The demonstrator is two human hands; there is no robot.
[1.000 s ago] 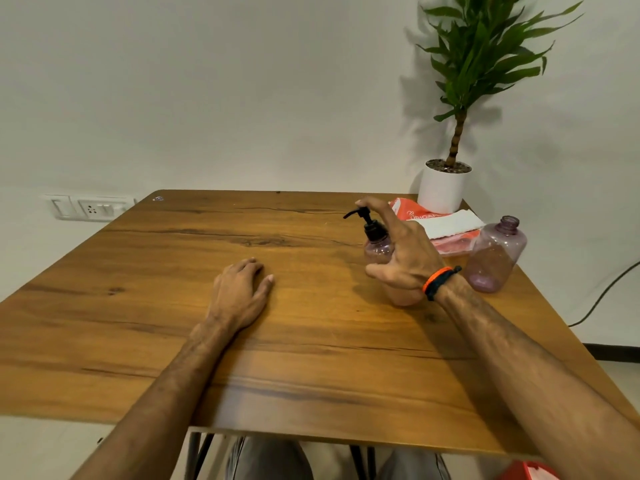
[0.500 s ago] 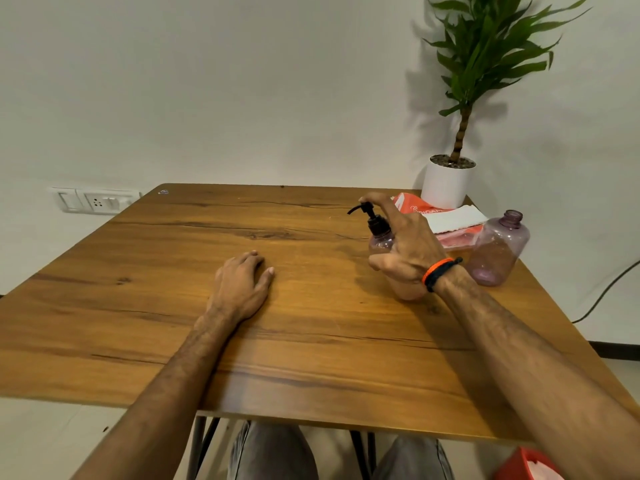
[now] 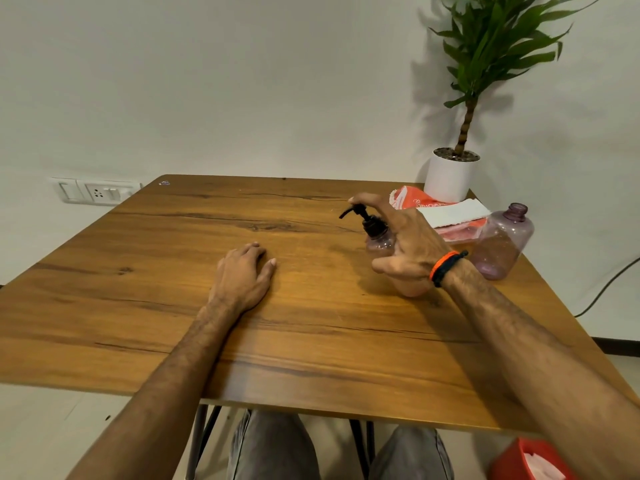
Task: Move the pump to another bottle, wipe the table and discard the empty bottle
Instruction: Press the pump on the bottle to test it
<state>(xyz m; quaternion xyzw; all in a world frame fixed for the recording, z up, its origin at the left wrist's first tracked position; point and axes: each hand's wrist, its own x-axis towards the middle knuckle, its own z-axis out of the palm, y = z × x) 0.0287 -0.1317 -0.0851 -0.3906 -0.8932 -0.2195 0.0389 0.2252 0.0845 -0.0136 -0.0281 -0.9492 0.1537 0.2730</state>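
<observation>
Pump bottle (image 3: 379,241) mid-table (image 3: 173,306); capless bottle (image 3: 502,240) to right; wipes pack (image 3: 446,216) behind; plant pot (image 3: 448,178) far corner.

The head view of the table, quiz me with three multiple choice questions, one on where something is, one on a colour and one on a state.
1. Where is the potted plant?
A. far right corner of the table
B. near left corner
C. on the floor

2. What colour is the pump?
A. white
B. black
C. orange

3. How is the capless bottle?
A. lying on its side
B. held in the left hand
C. standing upright with an open neck

Answers:
1 A, its white pot sits at the far right corner by the wall.
2 B, the pump head under the right hand is black.
3 C, it stands alone while the left hand rests flat.
</observation>
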